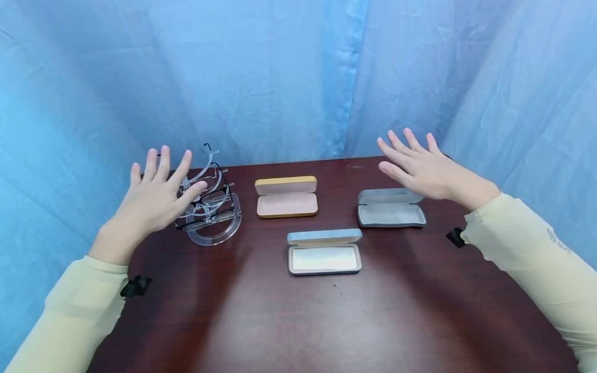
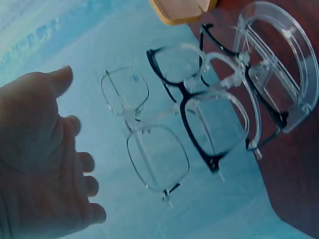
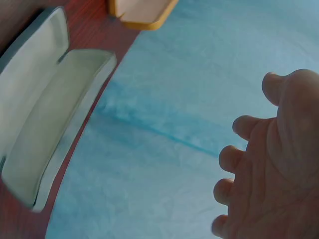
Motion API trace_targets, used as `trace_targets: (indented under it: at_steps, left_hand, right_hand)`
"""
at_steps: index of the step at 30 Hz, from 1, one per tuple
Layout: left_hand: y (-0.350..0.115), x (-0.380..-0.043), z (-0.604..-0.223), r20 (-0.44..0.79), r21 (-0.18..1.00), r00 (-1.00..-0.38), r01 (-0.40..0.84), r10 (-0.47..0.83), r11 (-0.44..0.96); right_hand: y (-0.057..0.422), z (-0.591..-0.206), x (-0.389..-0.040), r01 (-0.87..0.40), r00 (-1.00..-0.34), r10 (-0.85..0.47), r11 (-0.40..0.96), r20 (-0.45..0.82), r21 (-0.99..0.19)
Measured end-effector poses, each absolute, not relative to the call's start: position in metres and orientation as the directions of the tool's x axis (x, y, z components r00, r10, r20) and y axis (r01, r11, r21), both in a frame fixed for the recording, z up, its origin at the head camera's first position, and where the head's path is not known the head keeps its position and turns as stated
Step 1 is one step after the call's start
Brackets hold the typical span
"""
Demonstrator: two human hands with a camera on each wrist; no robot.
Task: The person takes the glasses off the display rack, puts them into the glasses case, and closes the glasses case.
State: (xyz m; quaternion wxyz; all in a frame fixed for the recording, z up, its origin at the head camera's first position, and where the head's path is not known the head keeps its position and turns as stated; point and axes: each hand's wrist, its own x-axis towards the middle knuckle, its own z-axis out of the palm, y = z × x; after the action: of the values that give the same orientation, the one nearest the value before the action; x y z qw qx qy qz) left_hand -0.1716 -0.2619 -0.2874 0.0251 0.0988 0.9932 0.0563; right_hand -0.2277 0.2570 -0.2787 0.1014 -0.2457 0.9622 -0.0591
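Note:
My left hand [image 1: 154, 202] is held up with fingers spread, holding nothing, and overlaps part of a clear display stand [image 1: 214, 239] in the head view. Several pairs of glasses sit on that stand one above another, among them black-framed glasses [image 2: 185, 94] and thin-rimmed glasses [image 2: 132, 127]. On the other side, my right hand [image 1: 426, 171] is raised with its fingers spread and nothing in it. Just below it lies an opened grey glasses case [image 1: 392, 215]. A yellow glasses case [image 1: 286, 205] and a blue glasses case [image 1: 325, 259] also lie opened between the hands.
All of this stands on a dark reddish-brown table [image 1: 298, 321]. Light blue curtains [image 1: 261, 77] hang behind the table and along both sides. A black strap end hangs at each sleeve cuff. Inside the blue case is a pale flat piece [image 1: 324, 258].

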Motion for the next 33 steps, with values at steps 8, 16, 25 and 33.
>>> trace_targets:
  at_steps: [8, 16, 25, 33]
  left_hand:
    - [-0.285, -0.186, -0.261, -0.058, 0.292, -0.98, 0.166, 0.19, 0.942]
    - [-0.321, -0.193, -0.247, -0.078, 0.601, -0.989, 0.053, 0.124, 0.797]
    - [-0.355, -0.181, -0.268, -0.299, 0.851, -0.954, -0.248, 0.038, 0.463]
    - [-0.368, -0.175, -0.289, -0.425, 0.896, -0.897, -0.399, 0.119, 0.195]
  right_hand:
    - [0.229, -0.257, -0.236, -0.432, -0.817, -0.553, 0.775, -0.164, -0.461]
    - [0.184, -0.253, -0.253, -0.394, -0.798, -0.601, 0.574, -0.044, -0.718]
    - [0.108, -0.262, -0.259, 0.004, -0.768, -0.633, 0.141, -0.093, -0.99]
    - [0.045, -0.286, -0.272, 0.292, -0.771, -0.596, -0.018, -0.224, -0.956]
